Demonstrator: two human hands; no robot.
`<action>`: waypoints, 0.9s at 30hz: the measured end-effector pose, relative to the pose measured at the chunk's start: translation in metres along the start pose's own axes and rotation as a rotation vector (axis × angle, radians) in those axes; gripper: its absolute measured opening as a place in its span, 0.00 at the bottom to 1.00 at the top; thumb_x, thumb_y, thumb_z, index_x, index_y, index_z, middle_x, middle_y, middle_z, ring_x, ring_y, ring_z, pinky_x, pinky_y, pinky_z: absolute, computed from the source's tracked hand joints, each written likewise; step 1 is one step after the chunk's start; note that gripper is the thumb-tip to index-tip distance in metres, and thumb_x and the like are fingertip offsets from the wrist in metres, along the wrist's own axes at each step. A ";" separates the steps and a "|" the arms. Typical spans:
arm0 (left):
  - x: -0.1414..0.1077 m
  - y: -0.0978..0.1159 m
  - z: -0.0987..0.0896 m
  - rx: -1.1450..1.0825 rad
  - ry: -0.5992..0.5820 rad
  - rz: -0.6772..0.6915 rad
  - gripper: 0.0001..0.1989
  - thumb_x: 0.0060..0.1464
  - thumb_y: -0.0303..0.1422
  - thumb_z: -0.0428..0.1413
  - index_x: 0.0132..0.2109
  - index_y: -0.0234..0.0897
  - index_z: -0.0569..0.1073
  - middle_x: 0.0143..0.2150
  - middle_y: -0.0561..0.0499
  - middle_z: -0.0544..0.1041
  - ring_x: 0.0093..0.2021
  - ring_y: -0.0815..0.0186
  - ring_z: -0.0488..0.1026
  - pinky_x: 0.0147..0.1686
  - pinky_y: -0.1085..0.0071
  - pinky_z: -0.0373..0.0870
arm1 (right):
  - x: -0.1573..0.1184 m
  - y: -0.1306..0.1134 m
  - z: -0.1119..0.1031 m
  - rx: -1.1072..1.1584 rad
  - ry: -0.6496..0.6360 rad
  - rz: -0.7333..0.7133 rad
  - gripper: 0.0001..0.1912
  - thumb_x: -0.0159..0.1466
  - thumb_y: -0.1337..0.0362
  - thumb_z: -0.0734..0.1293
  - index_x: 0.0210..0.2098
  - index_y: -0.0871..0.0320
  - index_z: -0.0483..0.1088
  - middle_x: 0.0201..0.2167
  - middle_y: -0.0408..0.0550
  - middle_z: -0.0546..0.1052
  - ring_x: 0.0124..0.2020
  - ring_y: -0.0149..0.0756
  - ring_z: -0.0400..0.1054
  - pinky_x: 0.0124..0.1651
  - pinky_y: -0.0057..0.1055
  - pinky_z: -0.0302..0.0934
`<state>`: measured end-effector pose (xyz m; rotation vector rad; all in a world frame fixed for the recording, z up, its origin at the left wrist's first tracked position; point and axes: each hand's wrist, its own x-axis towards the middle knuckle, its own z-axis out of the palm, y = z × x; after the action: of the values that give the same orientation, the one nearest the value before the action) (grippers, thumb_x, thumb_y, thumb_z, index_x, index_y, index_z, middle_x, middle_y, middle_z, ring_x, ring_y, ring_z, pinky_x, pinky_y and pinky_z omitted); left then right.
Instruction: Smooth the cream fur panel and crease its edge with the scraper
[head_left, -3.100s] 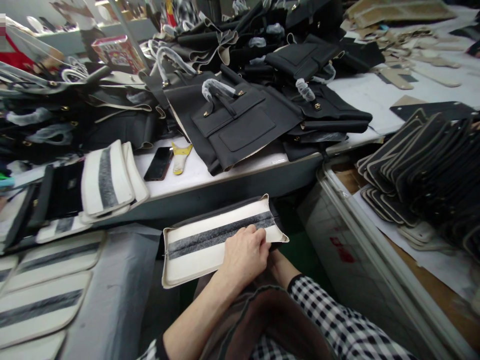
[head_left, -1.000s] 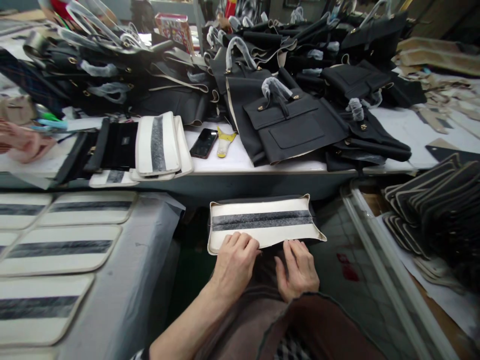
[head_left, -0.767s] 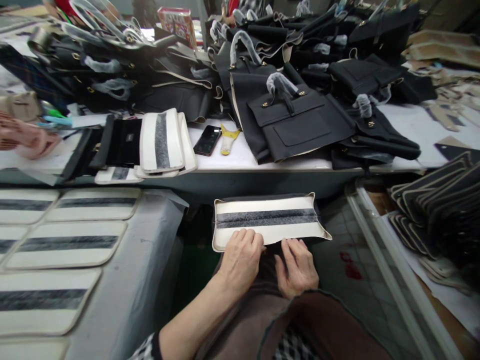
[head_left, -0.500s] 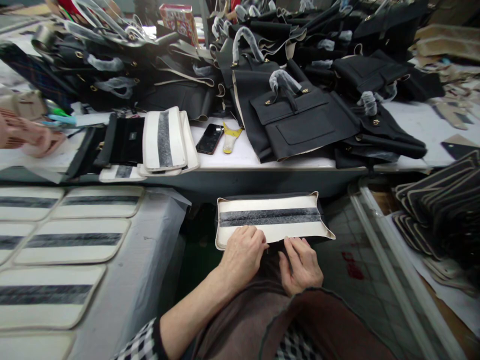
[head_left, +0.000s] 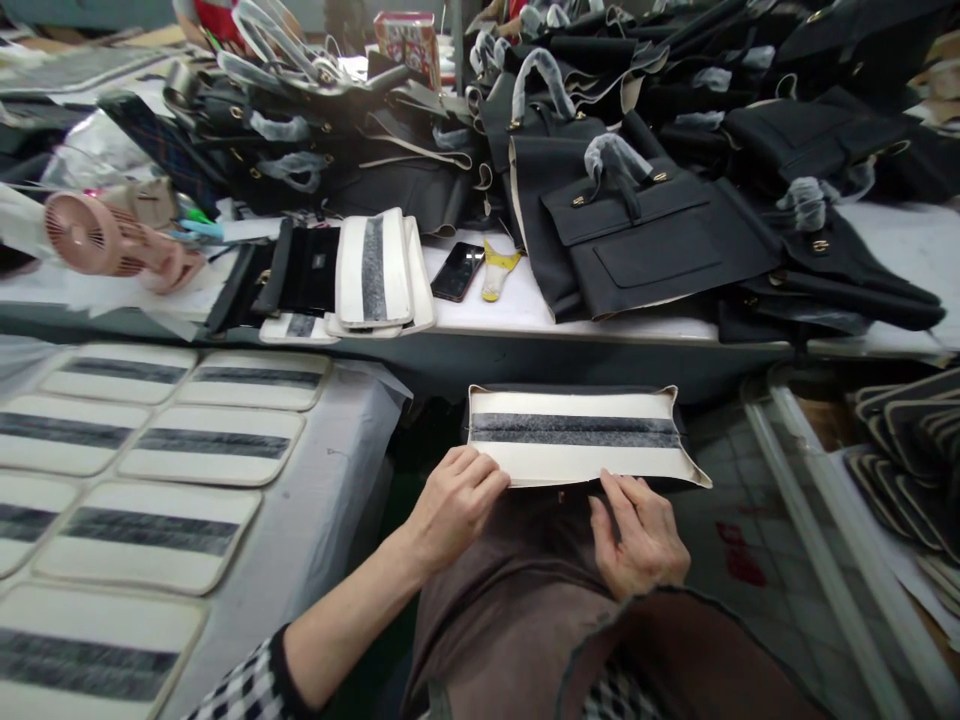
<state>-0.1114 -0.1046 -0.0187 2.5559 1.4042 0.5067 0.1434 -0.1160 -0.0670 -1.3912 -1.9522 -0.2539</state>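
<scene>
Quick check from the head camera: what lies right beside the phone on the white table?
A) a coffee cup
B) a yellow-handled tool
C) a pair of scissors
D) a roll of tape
B: the phone lies on the table with a yellow-handled tool just to its right.

panel (head_left: pixel 577 440) on the lap, before the table (head_left: pixel 525 310), phone (head_left: pixel 457 271) seemingly behind

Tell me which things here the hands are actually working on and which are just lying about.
In hand:
- cream panel with the dark strip, resting on the lap
- left hand and right hand, fingers at its near edge

Lying about:
- matching panels laid out in rows at left
- phone
- pink fan
- black bags piled on the table
</scene>
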 end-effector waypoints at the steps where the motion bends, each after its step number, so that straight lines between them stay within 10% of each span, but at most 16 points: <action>1: 0.000 0.000 0.000 0.017 -0.009 0.033 0.10 0.66 0.28 0.46 0.38 0.36 0.71 0.36 0.49 0.71 0.39 0.63 0.65 0.46 0.63 0.62 | 0.000 0.000 -0.001 -0.006 -0.012 0.005 0.25 0.63 0.68 0.70 0.59 0.55 0.68 0.47 0.50 0.76 0.47 0.45 0.71 0.54 0.42 0.67; 16: 0.017 -0.006 -0.010 -0.141 -0.176 -0.020 0.10 0.65 0.27 0.45 0.46 0.39 0.71 0.38 0.49 0.71 0.41 0.61 0.67 0.44 0.62 0.61 | 0.001 0.003 -0.003 -0.008 -0.036 -0.012 0.16 0.63 0.70 0.69 0.51 0.59 0.70 0.47 0.52 0.76 0.50 0.45 0.71 0.55 0.41 0.67; 27: 0.036 0.014 0.001 -0.048 0.011 -0.223 0.13 0.62 0.39 0.54 0.31 0.38 0.70 0.31 0.53 0.73 0.37 0.62 0.68 0.47 0.59 0.57 | -0.006 -0.002 0.001 0.101 -0.018 -0.045 0.23 0.63 0.71 0.68 0.57 0.56 0.68 0.50 0.51 0.75 0.53 0.46 0.68 0.61 0.50 0.63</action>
<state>-0.0827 -0.0821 -0.0075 2.3250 1.6342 0.5102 0.1418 -0.1208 -0.0710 -1.2905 -1.9846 -0.1621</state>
